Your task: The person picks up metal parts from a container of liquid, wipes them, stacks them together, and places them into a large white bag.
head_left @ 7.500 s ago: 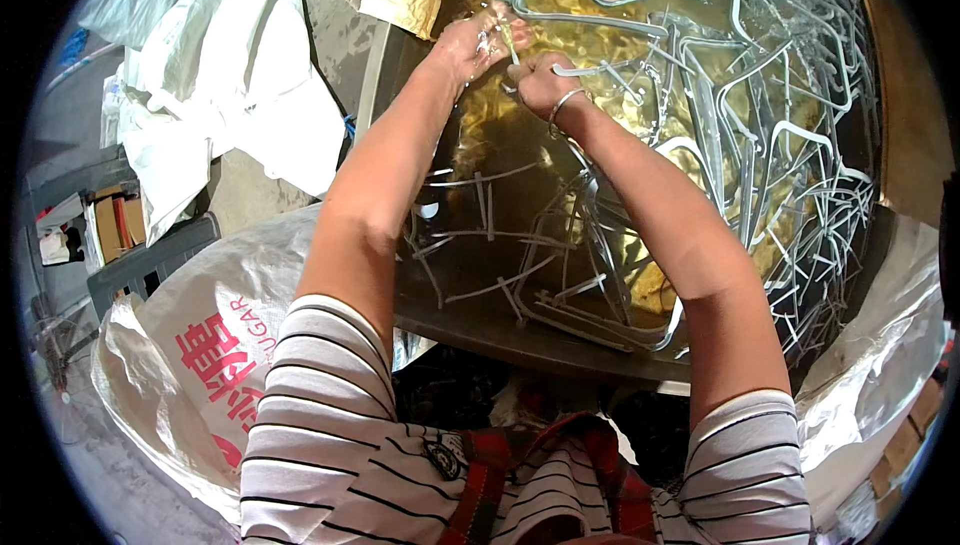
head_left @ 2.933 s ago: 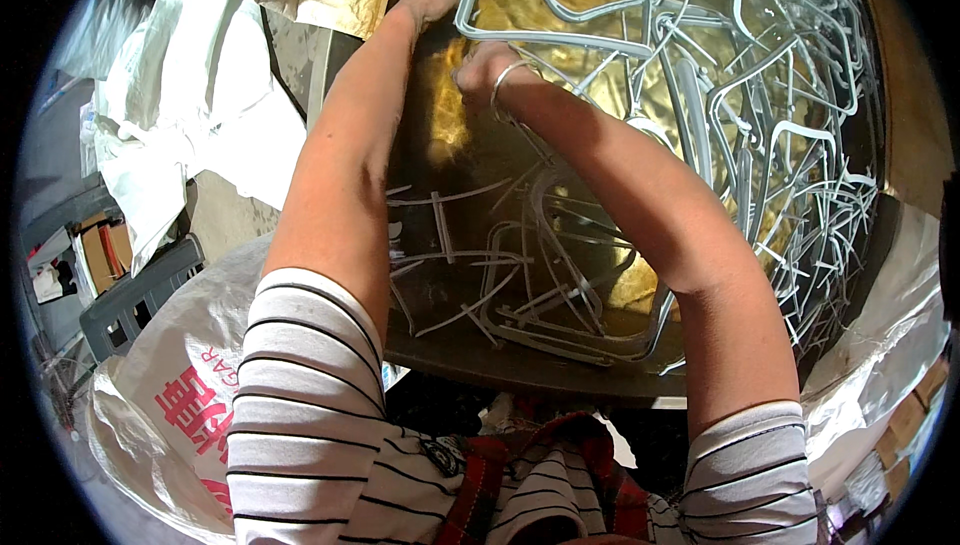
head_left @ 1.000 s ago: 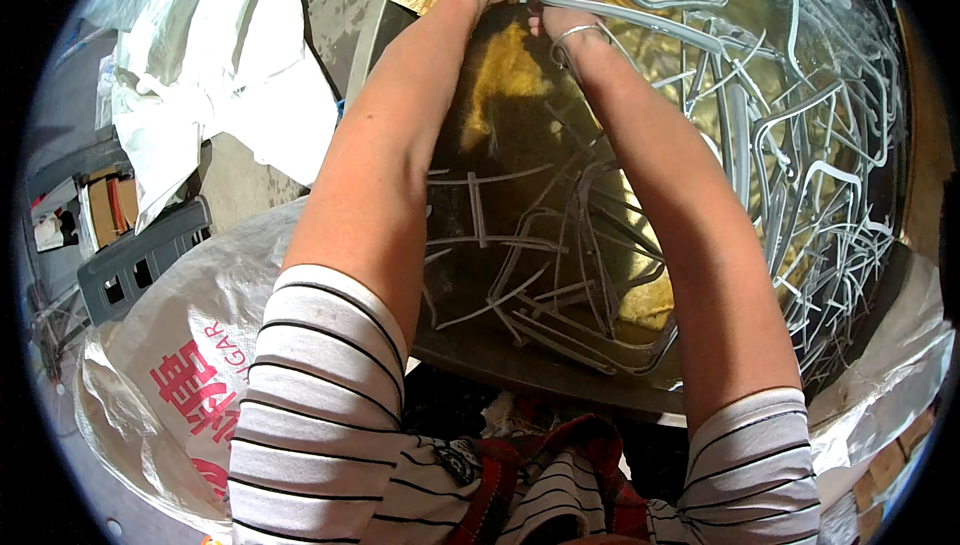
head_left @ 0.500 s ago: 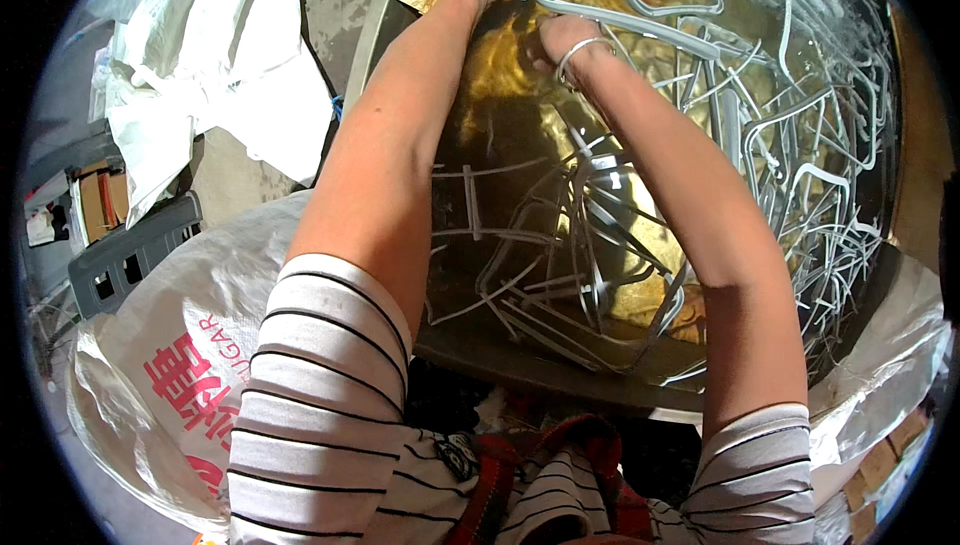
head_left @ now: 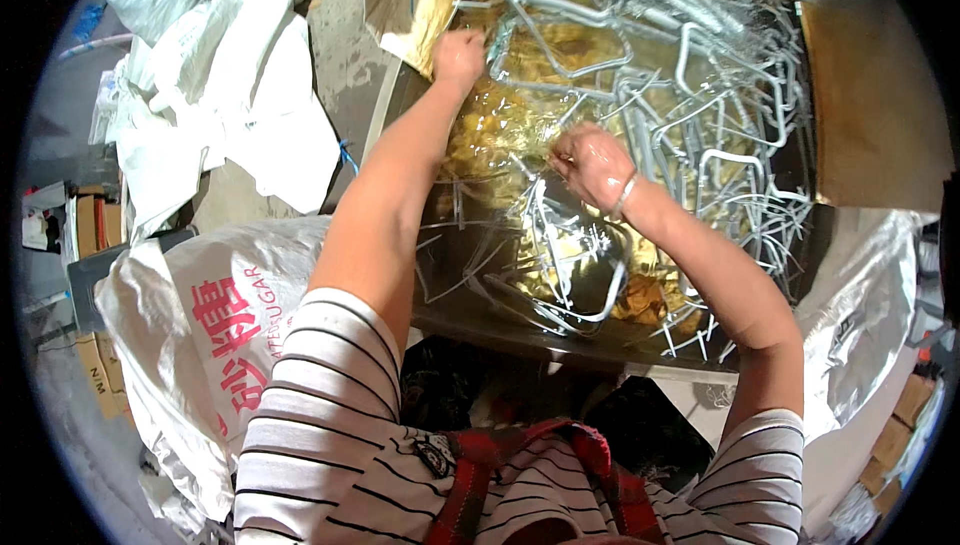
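Note:
A wide tub [head_left: 395, 110] of yellowish water lies in front of me, full of pale grey bent strips [head_left: 745, 160] with angular, frame-like corners. My left hand [head_left: 460, 57] is closed at the tub's left side, beside the strips. What its fingers grip, if anything, is hidden. Wet and curled, my right hand [head_left: 597, 163] is at the water surface near the middle, fingers pointing left. Ripples and glints surround its fingertips, so I cannot make out what they hold. Thin pale strips [head_left: 560, 275] lie in the water closer to me.
A yellow-lit brown sheet [head_left: 425, 5] hangs at the far left corner of the tub. White sheeting [head_left: 225, 95] covers the left side. A white woven sack [head_left: 190, 315] with red print stands at my left. Brown cardboard [head_left: 880, 105] borders the right side.
My right hand has come nearer to me, and the water around it is stirred. My left hand is now lower and farther left in view. The large frame-shaped strip beside it has shifted.

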`<state>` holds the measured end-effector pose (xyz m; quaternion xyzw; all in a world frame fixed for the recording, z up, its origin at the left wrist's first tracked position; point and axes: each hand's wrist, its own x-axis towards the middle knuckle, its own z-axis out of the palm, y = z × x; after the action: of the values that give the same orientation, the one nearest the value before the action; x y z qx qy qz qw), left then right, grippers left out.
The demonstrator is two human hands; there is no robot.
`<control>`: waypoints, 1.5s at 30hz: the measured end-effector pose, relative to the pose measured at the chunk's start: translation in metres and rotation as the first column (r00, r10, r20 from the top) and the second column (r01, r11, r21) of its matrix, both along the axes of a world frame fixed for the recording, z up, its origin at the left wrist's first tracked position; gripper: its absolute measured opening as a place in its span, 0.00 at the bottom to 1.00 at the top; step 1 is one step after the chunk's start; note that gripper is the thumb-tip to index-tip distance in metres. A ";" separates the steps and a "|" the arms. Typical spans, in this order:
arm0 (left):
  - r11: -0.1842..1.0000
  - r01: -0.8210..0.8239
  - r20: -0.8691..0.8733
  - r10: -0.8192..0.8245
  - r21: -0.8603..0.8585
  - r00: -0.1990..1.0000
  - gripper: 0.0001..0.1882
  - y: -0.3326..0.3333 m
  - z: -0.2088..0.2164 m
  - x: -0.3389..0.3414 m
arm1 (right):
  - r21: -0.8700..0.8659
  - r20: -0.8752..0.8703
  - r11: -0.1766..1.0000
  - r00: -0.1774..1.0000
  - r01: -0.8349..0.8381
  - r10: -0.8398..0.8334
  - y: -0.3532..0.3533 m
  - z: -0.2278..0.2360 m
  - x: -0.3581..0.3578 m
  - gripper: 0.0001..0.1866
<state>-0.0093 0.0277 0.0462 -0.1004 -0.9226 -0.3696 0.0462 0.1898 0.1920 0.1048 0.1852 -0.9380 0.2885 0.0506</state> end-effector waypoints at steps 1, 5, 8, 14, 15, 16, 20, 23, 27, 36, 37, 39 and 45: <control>0.997 -0.001 -0.004 0.001 -0.075 1.000 0.14 -0.005 0.009 0.013 | 0.035 0.074 0.999 0.997 0.020 -0.023 0.013 0.011 0.016 0.05; 0.987 -0.083 0.164 0.060 0.141 0.985 0.10 -0.016 0.039 0.062 | 0.031 0.276 0.956 0.917 0.291 -0.288 0.058 0.060 0.069 0.14; 0.992 -0.081 0.264 0.051 0.102 0.963 0.18 -0.013 0.065 0.094 | -0.133 0.429 0.806 0.767 0.577 -0.478 0.107 0.066 0.109 0.18; 0.995 -0.010 0.161 0.026 -0.102 0.987 0.26 -0.014 0.113 0.155 | 0.198 0.117 0.771 0.767 0.605 -0.631 0.179 0.098 0.203 0.09; 0.997 -0.012 0.111 0.020 -0.076 0.994 0.26 -0.025 0.112 0.157 | 0.243 -0.039 0.759 0.788 0.605 -0.615 0.182 0.098 0.211 0.08; 0.999 0.013 0.075 -0.009 -0.048 0.997 0.26 -0.022 0.115 0.165 | 0.294 -0.186 0.723 0.779 0.625 -0.599 0.193 0.103 0.235 0.07; 0.934 0.240 -0.151 -0.286 -0.266 0.946 0.19 -0.020 0.104 0.178 | 0.207 -0.305 0.669 0.697 0.713 -0.649 0.199 0.131 0.308 0.10; 0.944 0.309 0.165 -0.325 0.115 0.931 0.16 -0.056 0.086 0.174 | 0.264 -0.251 0.595 0.650 0.759 -0.717 0.200 0.135 0.349 0.07; 0.933 0.357 0.183 -0.343 -0.047 0.921 0.22 -0.042 0.116 0.220 | 0.423 -0.021 0.241 0.276 0.873 -0.961 0.241 0.153 0.472 0.13; 0.938 0.301 0.050 -0.297 -0.173 0.954 0.13 -0.050 0.130 0.247 | 0.704 0.265 0.093 -0.139 0.704 -0.954 0.250 0.090 0.652 0.26; 0.937 0.292 0.045 -0.289 -0.190 0.956 0.12 -0.063 0.130 0.244 | 0.681 0.420 0.161 -0.202 0.714 -0.885 0.244 0.083 0.642 0.26; 0.945 0.310 0.090 -0.302 -0.103 0.949 0.11 -0.048 0.127 0.254 | 0.190 0.747 -0.166 -0.252 0.968 -0.615 0.238 0.046 0.659 0.24; 0.928 0.373 0.063 -0.372 -0.010 0.926 0.17 -0.017 0.147 0.279 | 0.489 0.001 0.126 0.144 0.863 -0.990 0.261 0.139 0.693 0.18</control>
<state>0.2701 0.0104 0.1930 -0.2629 -0.8918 -0.3644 -0.0536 0.8831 0.4526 0.2440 -0.4962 -0.8672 0.0308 0.0288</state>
